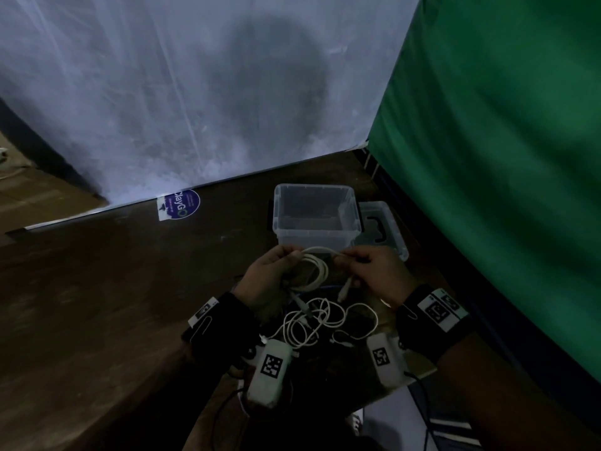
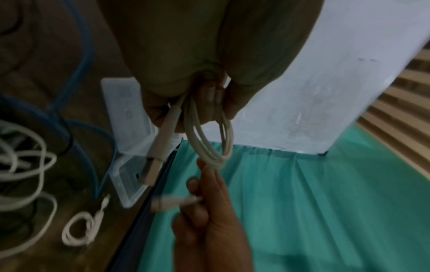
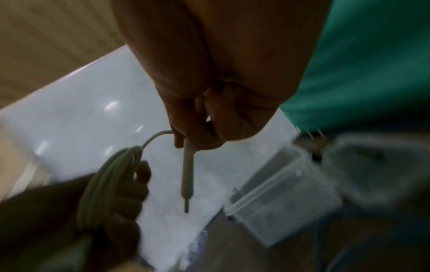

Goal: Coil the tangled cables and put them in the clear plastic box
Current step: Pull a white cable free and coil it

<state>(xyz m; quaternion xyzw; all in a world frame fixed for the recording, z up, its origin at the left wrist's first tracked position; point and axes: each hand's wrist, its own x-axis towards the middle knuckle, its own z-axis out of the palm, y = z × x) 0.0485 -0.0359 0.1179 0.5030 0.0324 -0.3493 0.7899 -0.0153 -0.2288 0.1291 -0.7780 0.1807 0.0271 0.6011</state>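
My left hand [image 1: 276, 271] grips a coil of white cable [image 1: 317, 271] in several loops, seen close up as white cable loops [image 2: 209, 139] with a USB plug [image 2: 153, 165] hanging from them. My right hand [image 1: 367, 271] pinches the same cable's free end near its connector [image 3: 188, 176]; the cable spans between both hands. The clear plastic box [image 1: 315, 219] stands open just beyond my hands. A tangle of white cables [image 1: 322, 320] lies on the brown table below my wrists, with a blue cable [image 2: 76, 88] among them.
The box's lid [image 1: 385, 226] lies flat to the right of the box. A green cloth [image 1: 494, 157] hangs along the table's right side and a white sheet [image 1: 195, 92] at the back. A purple sticker [image 1: 180, 205] sits at the table's far edge.
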